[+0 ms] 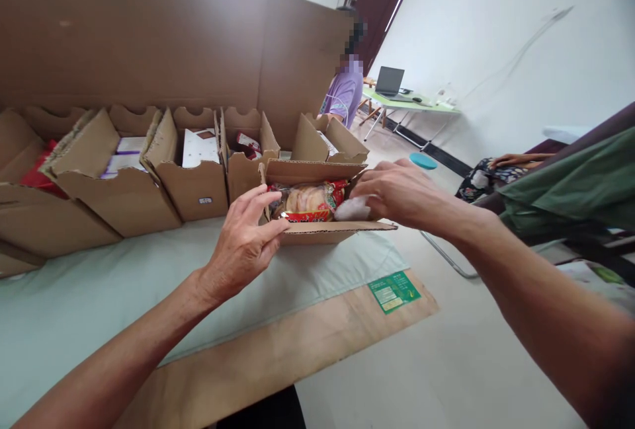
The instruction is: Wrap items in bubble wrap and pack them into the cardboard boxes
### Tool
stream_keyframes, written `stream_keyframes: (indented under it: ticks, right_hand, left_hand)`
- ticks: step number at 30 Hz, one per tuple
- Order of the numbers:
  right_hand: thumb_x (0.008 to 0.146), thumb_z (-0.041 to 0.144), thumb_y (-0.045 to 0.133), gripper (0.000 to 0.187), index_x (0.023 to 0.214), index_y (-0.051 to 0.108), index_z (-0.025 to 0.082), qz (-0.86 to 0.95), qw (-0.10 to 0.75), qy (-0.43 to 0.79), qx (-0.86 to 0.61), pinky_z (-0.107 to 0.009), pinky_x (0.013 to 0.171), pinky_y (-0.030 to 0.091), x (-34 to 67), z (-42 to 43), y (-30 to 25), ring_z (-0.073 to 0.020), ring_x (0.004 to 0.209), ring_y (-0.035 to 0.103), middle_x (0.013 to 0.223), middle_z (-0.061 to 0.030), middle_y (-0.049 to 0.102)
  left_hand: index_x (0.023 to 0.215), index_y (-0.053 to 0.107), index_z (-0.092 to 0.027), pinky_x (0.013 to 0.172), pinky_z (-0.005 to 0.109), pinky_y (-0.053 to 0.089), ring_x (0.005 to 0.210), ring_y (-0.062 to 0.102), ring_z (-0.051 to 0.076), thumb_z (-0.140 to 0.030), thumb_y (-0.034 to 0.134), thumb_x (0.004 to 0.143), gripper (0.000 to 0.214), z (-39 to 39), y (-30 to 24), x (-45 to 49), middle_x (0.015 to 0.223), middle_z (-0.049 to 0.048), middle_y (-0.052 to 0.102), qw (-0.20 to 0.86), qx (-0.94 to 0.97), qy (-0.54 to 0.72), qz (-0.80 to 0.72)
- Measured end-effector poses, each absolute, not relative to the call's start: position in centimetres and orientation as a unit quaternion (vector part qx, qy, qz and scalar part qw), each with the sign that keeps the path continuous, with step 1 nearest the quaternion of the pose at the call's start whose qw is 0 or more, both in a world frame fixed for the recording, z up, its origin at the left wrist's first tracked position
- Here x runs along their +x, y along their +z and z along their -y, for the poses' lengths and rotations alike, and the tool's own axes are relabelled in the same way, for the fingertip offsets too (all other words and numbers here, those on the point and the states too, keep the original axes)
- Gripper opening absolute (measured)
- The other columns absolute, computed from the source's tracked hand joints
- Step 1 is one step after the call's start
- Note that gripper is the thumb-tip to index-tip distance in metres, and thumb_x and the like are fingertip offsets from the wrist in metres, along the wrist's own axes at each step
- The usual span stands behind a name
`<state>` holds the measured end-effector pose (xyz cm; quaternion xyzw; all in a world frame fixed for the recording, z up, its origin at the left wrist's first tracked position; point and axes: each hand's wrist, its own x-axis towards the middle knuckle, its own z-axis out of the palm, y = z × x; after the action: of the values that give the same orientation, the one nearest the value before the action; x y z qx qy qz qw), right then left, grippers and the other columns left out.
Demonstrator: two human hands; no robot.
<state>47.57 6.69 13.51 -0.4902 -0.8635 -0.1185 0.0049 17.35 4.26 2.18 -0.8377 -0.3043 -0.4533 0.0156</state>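
Nearest the camera, on the near side of the open carton (317, 238), lie the bare wooden edge of a tabletop (278, 350) and, below its right end, a green label (395, 292). A left hand (243, 237) rests at the carton's left end, its fingers spread and laid over the rim. A right hand (397, 192) reaches in at the right end, fingers bent onto a whitish translucent wrapper (351, 209); whether they pinch it cannot be told. Inside the carton, left of the wrapper, sits a red-trimmed food packet (307, 201). Careful work here likely calls for the left hand to brace the light walls while the right keeps its touch gentle, so that neither packet nor cardboard is crushed. Behind and left of the carton stands a row of filled boxes (203, 194), backed by a tall cardboard panel (149, 39); farther beyond is a person in purple (344, 88).
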Motion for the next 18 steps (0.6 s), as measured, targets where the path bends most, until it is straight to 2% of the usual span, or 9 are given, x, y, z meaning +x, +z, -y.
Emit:
stream_keyframes:
  ticks: [2,4,7,11,14,18]
  right_hand:
    - [0.072,0.002,0.062,0.035,0.081,0.081,0.029,0.883,-0.039,-0.07,-0.462,-0.035,0.079,0.041,47.5,-8.6,12.5,-0.0236,0.086,0.067,0.089,0.0,0.08]
    - [0.07,-0.003,0.06,0.042,0.08,0.082,0.031,0.881,-0.084,-0.017,-0.466,-0.033,0.075,0.042,47.2,-10.3,11.1,-0.0211,0.079,0.068,0.085,0.0018,0.081]
    - [0.07,-0.005,0.061,0.045,0.083,0.084,0.031,0.865,-0.138,0.013,-0.483,-0.032,0.071,0.042,46.7,-11.7,9.4,-0.02,0.075,0.069,0.083,0.0019,0.081]
    - [0.074,-0.001,0.062,0.044,0.094,0.085,0.031,0.864,-0.131,0.04,-0.485,-0.03,0.072,0.044,46.8,-11.5,9.5,-0.0199,0.078,0.07,0.089,0.0009,0.082]
    - [0.079,0.006,0.06,0.035,0.095,0.083,0.027,0.855,-0.126,0.087,-0.496,-0.028,0.072,0.044,46.6,-11.3,10.6,-0.0199,0.08,0.07,0.09,-0.0002,0.081]
    - [0.076,0.008,0.059,0.025,0.082,0.081,0.019,0.823,-0.22,0.141,-0.504,-0.029,0.067,0.041,45.5,-11.9,10.6,-0.0205,0.071,0.065,0.077,-0.0025,0.077]
  left_hand:
    - [0.098,0.077,-0.026,0.113,0.058,0.046,0.14,0.049,0.033,-0.015,0.06,0.096,0.02,-4.3,2.1,17.4,0.138,0.0094,0.062,0.003,-0.832,-0.457,0.314]
    - [0.098,0.078,-0.026,0.113,0.058,0.046,0.14,0.049,0.033,-0.015,0.06,0.097,0.02,-4.4,2.1,17.5,0.137,0.0091,0.062,-0.004,-0.829,-0.458,0.32]
    - [0.098,0.078,-0.025,0.113,0.058,0.046,0.14,0.049,0.033,-0.015,0.06,0.096,0.021,-4.8,2.0,17.6,0.136,0.0094,0.062,-0.003,-0.83,-0.457,0.321]
    - [0.099,0.078,-0.024,0.112,0.057,0.047,0.139,0.05,0.034,-0.016,0.06,0.097,0.019,-5.5,2.0,17.7,0.134,0.0108,0.063,0.004,-0.827,-0.465,0.315]
    - [0.098,0.078,-0.023,0.111,0.056,0.048,0.136,0.053,0.033,-0.019,0.061,0.098,0.017,-6.0,2.0,17.9,0.131,0.0104,0.065,0.007,-0.82,-0.477,0.318]
    - [0.098,0.078,-0.023,0.111,0.057,0.048,0.134,0.055,0.032,-0.019,0.061,0.098,0.017,-6.4,1.8,18.2,0.129,0.0107,0.066,0.0,-0.81,-0.491,0.322]
